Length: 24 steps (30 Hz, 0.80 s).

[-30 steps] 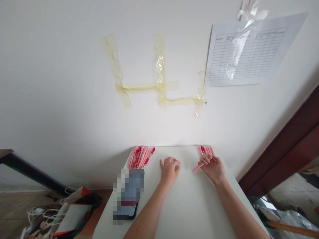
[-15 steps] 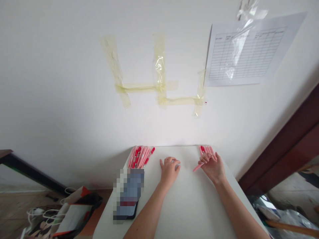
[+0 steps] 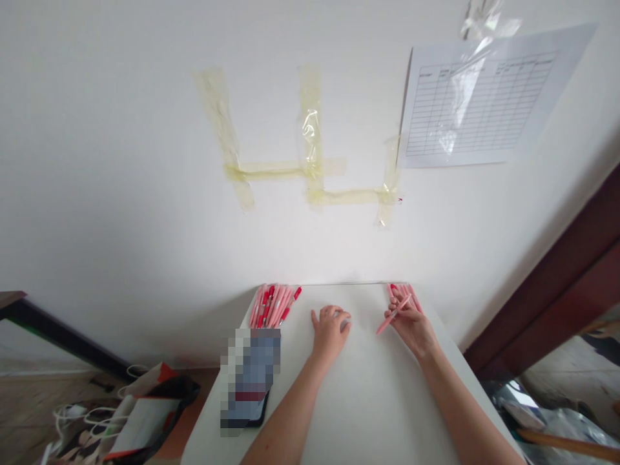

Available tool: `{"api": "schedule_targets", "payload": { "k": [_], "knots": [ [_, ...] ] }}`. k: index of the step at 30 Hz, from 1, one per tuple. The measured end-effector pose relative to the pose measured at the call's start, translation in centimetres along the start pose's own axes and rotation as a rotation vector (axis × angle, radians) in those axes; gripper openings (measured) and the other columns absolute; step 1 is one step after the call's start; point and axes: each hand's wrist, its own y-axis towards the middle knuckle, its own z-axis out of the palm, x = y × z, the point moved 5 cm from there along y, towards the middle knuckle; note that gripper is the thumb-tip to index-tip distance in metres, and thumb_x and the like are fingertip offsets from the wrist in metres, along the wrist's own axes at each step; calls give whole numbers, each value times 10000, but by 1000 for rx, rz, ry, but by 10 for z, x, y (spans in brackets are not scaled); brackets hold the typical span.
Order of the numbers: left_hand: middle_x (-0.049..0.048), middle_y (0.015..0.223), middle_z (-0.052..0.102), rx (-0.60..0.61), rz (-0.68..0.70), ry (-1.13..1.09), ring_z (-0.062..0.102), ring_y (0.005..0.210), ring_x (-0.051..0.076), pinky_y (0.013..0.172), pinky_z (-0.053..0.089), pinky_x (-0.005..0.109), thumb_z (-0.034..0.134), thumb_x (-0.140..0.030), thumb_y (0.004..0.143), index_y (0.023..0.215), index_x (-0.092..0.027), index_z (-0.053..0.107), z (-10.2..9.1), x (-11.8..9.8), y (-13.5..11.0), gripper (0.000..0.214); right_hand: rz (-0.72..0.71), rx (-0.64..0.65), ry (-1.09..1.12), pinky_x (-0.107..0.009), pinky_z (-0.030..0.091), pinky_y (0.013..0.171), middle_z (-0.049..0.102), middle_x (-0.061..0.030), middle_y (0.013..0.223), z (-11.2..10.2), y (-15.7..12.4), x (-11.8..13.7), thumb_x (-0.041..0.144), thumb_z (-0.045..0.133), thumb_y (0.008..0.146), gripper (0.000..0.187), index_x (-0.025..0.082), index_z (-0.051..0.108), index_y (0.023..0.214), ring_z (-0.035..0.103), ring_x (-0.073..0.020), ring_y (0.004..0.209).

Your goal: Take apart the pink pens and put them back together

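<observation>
My right hand is turned palm up, with thumb and fingers closed on a pink pen that slants down to the left. Just behind its fingers lies a small group of pink and red pens at the table's far right corner. My left hand rests palm down at the middle of the white table, fingers curled. A small greyish thing shows between its thumb and forefinger; its kind cannot be made out. A larger bunch of pink and red pens lies at the far left corner.
A phone, partly blurred out, lies along the table's left side. The wall stands right behind the table, with yellowed tape and a printed sheet on it. Paper bags stand on the floor at left; dark red wood is at right.
My right thumb has closed in toward the fingers, and the pink pen has turned a little and shows more of its length. My left hand has stayed in place.
</observation>
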Motion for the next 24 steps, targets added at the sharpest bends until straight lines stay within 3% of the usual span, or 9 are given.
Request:
{"api": "schedule_targets", "payload": {
  "k": [8, 13, 17, 20, 24],
  "knots": [
    [-3, 1203, 643, 5, -5, 10, 490, 1262, 245, 1193, 133, 680, 637, -269, 879, 1037, -345, 696, -2, -2, 0, 185, -43, -74, -81, -289, 573, 797, 659, 13, 948, -16, 6, 5, 38, 651, 636, 496, 258, 690, 1078, 606, -121, 795],
    [2, 1206, 641, 16, -7, 26, 491, 1266, 249, 1188, 144, 687, 635, -273, 881, 1048, -346, 694, -3, -3, 0, 191, -54, -82, -136, -233, 583, 792, 673, -14, 1156, -15, 8, 13, 110, 749, 656, 459, 255, 700, 1088, 640, -117, 858],
    [1, 1197, 645, 10, -6, 22, 494, 1263, 243, 1192, 135, 682, 632, -268, 882, 1048, -345, 692, -4, -4, -1, 193, -109, -214, -236, -238, 575, 857, 657, -18, 1247, -20, 7, 20, 240, 826, 656, 481, 266, 696, 1119, 664, -143, 990],
    [2, 1194, 647, 7, -8, 15, 494, 1263, 243, 1191, 131, 683, 631, -266, 882, 1041, -343, 693, -4, -5, -1, 187, -182, -326, -480, -315, 570, 884, 680, -44, 1199, -25, 6, 29, 366, 833, 661, 517, 249, 692, 1145, 667, -202, 1027],
    [-7, 1187, 649, -4, -4, 13, 496, 1257, 243, 1188, 129, 689, 630, -272, 884, 1039, -347, 691, -4, -5, -1, 183, -338, -390, -1115, -395, 537, 887, 698, -82, 1049, -20, 8, 40, 459, 717, 755, 371, 207, 729, 1028, 656, -246, 955]
  ]
}}
